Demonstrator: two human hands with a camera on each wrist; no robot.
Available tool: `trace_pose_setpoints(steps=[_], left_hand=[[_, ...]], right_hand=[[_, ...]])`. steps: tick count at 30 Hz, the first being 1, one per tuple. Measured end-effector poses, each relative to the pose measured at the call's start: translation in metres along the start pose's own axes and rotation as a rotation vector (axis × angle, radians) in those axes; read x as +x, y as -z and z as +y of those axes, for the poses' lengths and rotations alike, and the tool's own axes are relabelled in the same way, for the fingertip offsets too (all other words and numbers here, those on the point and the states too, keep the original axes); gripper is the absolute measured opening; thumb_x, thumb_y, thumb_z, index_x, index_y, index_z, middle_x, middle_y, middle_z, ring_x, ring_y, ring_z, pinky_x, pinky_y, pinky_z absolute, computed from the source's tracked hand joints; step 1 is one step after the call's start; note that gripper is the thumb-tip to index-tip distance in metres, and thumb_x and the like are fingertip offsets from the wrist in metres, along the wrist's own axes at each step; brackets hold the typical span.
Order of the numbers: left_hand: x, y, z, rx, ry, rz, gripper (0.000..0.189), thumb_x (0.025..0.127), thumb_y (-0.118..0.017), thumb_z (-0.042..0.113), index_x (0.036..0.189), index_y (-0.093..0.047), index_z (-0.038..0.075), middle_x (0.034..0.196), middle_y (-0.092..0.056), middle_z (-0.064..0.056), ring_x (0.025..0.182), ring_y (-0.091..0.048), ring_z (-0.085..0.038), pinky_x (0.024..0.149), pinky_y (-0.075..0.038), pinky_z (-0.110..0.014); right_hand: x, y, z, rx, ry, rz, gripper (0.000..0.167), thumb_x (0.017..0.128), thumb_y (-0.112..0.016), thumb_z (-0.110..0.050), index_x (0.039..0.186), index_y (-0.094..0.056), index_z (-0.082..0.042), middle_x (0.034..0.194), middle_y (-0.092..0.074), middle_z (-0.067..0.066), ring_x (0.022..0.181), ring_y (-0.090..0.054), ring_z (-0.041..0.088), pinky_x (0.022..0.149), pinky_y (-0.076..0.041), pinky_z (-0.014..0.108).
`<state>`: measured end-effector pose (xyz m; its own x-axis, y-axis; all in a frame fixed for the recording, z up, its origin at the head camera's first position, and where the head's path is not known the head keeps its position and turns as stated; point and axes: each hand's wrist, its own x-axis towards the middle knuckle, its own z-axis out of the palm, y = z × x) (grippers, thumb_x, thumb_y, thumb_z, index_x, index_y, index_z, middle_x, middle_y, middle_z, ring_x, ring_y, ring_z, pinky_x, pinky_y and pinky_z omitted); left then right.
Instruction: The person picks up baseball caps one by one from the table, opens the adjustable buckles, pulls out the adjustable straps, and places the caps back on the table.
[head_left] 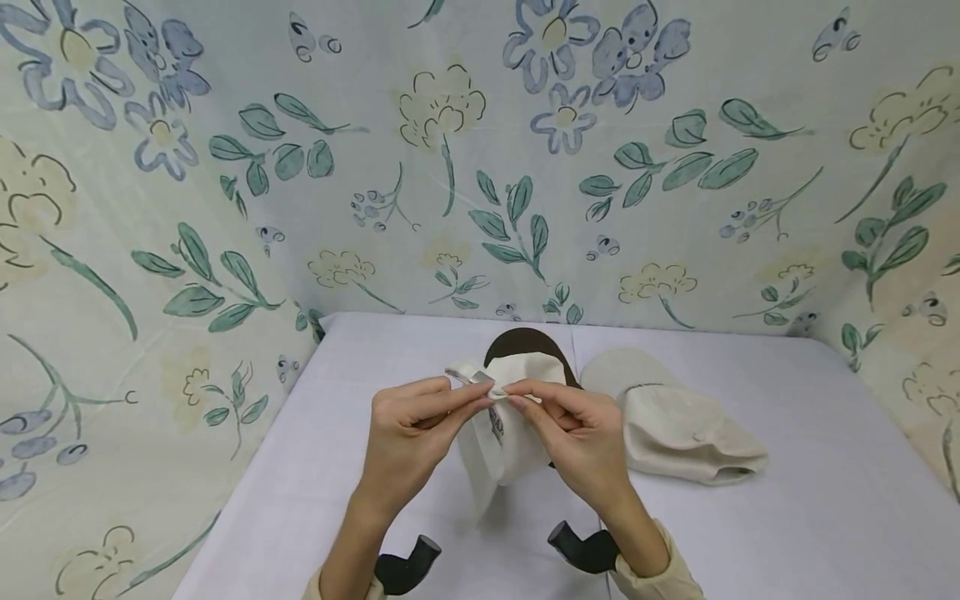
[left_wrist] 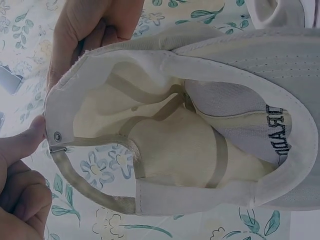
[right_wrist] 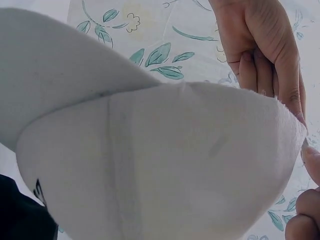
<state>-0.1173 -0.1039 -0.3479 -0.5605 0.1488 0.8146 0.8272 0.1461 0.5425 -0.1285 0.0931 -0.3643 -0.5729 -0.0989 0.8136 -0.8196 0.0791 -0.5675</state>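
Note:
A white baseball cap (head_left: 525, 446) is held up over the table, its back edge between both hands. My left hand (head_left: 412, 425) pinches the adjusting strap near its metal buckle (head_left: 482, 378). Close against it, my right hand (head_left: 581, 425) pinches the cap's edge between thumb and index finger. In the left wrist view the cap's open inside faces the camera, showing pale seam tape, dark lettering (left_wrist: 278, 131) and the curved strap (left_wrist: 90, 187). The right wrist view shows the smooth outside of the crown (right_wrist: 165, 165) and the brim (right_wrist: 55, 65).
Behind the held cap lies a dark brown cap (head_left: 525, 340), partly hidden. Another off-white cap (head_left: 690, 429) rests to the right on the white table (head_left: 300, 467). Flower-printed cloth (head_left: 450, 183) hangs around the table. Black curved pieces (head_left: 408, 567) sit at both wrists.

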Motion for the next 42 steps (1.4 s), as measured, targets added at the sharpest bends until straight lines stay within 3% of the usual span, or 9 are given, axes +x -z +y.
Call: trace_pose_setpoints(steps=[12,21,26,31,42], left_hand=[[0.001,-0.003,-0.002,0.014,-0.103,0.021,0.023,0.079,-0.081,-0.013,0.100,-0.081,-0.004,0.056,-0.035,0.005,0.054,-0.024,0.001,0.047,-0.021,-0.014],[0.002,-0.004,-0.003,0.060,-0.145,0.050,0.018,0.080,-0.081,-0.012,0.096,-0.081,-0.004,0.055,-0.034,0.003,0.052,-0.023,-0.002,0.047,-0.019,-0.015],[0.002,-0.006,-0.002,0.094,-0.148,0.087,0.021,0.076,-0.081,-0.016,0.094,-0.081,-0.004,0.054,-0.036,0.004,0.050,-0.025,-0.002,0.047,-0.020,-0.014],[0.000,-0.009,-0.004,0.114,-0.137,0.118,0.023,0.074,-0.081,-0.019,0.093,-0.081,-0.006,0.053,-0.040,0.003,0.048,-0.028,-0.002,0.046,-0.021,-0.012],[0.000,-0.011,-0.004,0.127,-0.094,0.162,0.016,0.078,-0.081,-0.015,0.091,-0.081,-0.006,0.053,-0.043,0.002,0.048,-0.026,-0.002,0.045,-0.018,-0.013]], right_hand=[[0.001,0.002,0.000,0.001,0.002,-0.010,0.029,0.077,-0.080,0.018,0.097,-0.080,-0.002,0.051,-0.025,-0.006,0.047,-0.018,0.003,0.044,-0.020,0.014],[0.000,0.001,0.000,0.004,0.003,0.004,0.028,0.076,-0.081,0.017,0.097,-0.081,-0.002,0.050,-0.024,-0.006,0.046,-0.019,0.002,0.043,-0.021,0.013],[-0.003,-0.003,0.000,0.005,0.013,0.047,0.029,0.074,-0.083,0.015,0.098,-0.081,-0.001,0.052,-0.020,-0.005,0.047,-0.018,0.004,0.043,-0.020,0.013],[-0.005,-0.007,0.001,-0.001,0.080,0.083,0.025,0.075,-0.087,0.008,0.098,-0.082,-0.001,0.054,-0.022,-0.005,0.050,-0.019,0.004,0.046,-0.020,0.015],[-0.006,-0.012,0.003,-0.049,0.143,0.057,0.018,0.083,-0.088,-0.010,0.097,-0.082,-0.002,0.053,-0.025,-0.007,0.051,-0.020,0.002,0.046,-0.017,0.014]])
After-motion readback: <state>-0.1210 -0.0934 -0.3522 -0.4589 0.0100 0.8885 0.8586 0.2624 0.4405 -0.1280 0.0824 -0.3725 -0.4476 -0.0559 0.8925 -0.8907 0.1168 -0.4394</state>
